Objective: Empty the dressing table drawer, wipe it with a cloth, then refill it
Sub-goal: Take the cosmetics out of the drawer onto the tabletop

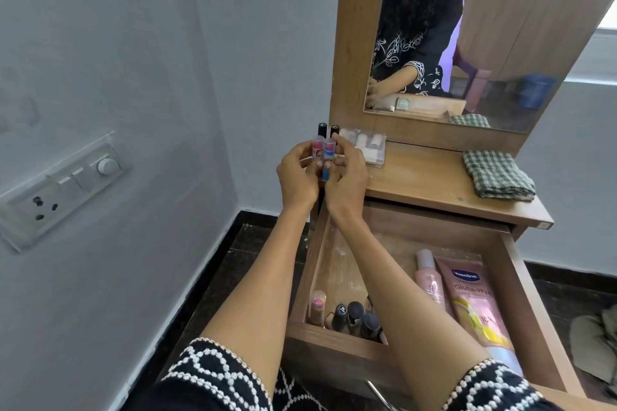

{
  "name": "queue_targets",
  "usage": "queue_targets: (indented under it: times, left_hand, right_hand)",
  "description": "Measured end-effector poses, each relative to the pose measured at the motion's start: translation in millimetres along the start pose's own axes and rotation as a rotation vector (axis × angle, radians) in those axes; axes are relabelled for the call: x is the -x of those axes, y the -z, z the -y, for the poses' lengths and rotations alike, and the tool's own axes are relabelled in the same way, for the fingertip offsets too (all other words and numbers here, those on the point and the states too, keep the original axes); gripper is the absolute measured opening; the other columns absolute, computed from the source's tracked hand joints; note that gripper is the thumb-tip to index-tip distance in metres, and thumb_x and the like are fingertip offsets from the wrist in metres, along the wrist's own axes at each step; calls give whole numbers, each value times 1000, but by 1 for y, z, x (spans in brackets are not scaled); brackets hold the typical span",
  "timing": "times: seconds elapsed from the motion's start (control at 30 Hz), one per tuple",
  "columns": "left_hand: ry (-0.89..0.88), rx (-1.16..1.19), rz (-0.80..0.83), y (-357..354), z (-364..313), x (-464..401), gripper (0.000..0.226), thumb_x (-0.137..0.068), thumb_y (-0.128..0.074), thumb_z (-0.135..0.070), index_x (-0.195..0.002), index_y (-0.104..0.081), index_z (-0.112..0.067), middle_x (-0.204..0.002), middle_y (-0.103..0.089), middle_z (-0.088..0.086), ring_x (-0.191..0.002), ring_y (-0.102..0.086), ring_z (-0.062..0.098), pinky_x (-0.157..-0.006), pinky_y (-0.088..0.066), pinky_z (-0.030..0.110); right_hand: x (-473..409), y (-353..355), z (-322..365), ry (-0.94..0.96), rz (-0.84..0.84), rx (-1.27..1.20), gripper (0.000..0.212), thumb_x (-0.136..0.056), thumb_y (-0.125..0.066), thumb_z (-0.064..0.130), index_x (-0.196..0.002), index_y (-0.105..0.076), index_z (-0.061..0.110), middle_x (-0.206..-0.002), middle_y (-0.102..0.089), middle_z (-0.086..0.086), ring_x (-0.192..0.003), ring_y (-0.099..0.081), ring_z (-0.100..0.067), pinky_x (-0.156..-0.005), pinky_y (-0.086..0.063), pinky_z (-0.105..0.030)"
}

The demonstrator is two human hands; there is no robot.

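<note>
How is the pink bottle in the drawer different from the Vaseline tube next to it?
The pink bottle is narrow and rounded with a pale cap; the Vaseline tube is wider and flatter. The tube carries a blue logo and yellow artwork, while the bottle looks almost plain. The tube is also longer. Both are pink and lie side by side in the open drawer.

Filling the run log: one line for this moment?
phase: emptying | hands: both hold tubes over tabletop | drawer: open, bottles left | cloth: unused
</note>
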State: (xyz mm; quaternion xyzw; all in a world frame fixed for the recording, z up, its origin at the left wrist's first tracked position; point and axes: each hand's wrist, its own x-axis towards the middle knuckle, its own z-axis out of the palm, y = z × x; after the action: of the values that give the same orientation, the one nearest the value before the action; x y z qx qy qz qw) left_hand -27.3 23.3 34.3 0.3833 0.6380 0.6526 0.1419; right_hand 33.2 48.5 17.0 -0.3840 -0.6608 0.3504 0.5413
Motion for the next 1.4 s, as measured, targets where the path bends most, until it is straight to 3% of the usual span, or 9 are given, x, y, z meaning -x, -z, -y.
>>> queue_targets:
  times: [0.23,0.47,0.57,0.67,0.87,1.07,1.17,1.23,1.4]
  left_hand:
    - [5,-36,-12,-4,7,-2,25,-88,-60,-5,-113,-61,-9,-111,-64,5,-89,-56,5,-65,-48,6]
    - [40,-53,-1,-2,6,-1,28,-87,-60,-1,-114,-59,-5,-115,-62,9,-102,-60,18,-78,-48,19]
    - [75,-47,-12,2,6,0,38,-85,-62,0,-122,-54,-4,-124,-58,10,-110,-57,23,-86,-47,24]
    - [91,-32,-22,8,3,6,42,-84,-63,0,-125,-52,-4,-128,-56,11,-115,-54,25,-92,-47,28]
    - [94,-22,-34,20,-7,29,42,-83,-66,-3,-123,-53,-5,-125,-57,10,-111,-56,23,-84,-46,21]
    - [49,-22,-19,28,-28,60,39,-82,-67,-5,-119,-56,-4,-119,-60,8,-103,-58,18,-88,-48,25]
    - [43,-66,81,32,-32,84,38,-82,-68,-11,-119,-58,-8,-117,-62,4,-100,-56,12,-82,-42,20]
    - [53,-135,210,36,-32,102,41,-82,-70,-16,-120,-58,-9,-119,-62,2,-101,-54,9,-83,-40,17]
    - [61,-411,565,43,-18,146,55,-77,-74,-27,-127,-54,-17,-131,-55,-3,-122,-49,13,-99,-36,25]
  right_hand:
    - [-3,-2,-2,-5,7,-11,56,-89,-46,-14,-136,-47,18,-131,-45,-6,-119,-51,-22,-95,-51,-39]
    - [-2,2,-5,-41,12,-4,58,-90,-49,-10,-141,-42,18,-129,-48,-6,-116,-52,-20,-98,-49,-36]
    - [1,6,-6,-43,-3,-8,57,-90,-46,-12,-139,-44,16,-126,-47,-5,-111,-52,-15,-96,-48,-24]
    - [6,18,-3,-6,-61,-10,50,-89,-48,-12,-131,-52,16,-116,-51,-6,-99,-54,-13,-84,-49,-10]
    - [18,47,5,-6,-60,-29,40,-87,-57,-7,-121,-57,15,-106,-58,-7,-89,-55,-10,-75,-48,-7]
    - [39,77,24,6,-9,-77,31,-87,-60,-2,-110,-58,19,-92,-58,3,-75,-53,2,-68,-45,-5]
    - [56,96,31,-4,72,-72,27,-85,-63,-1,-101,-62,21,-88,-60,6,-71,-56,6,-67,-46,-6]
    - [68,112,31,-21,161,-6,24,-83,-67,4,-99,-64,22,-92,-64,6,-76,-60,0,-68,-47,-8]
    - [98,145,24,-133,503,313,32,-72,-79,14,-98,-65,27,-88,-60,12,-74,-51,-7,-65,-44,-15]
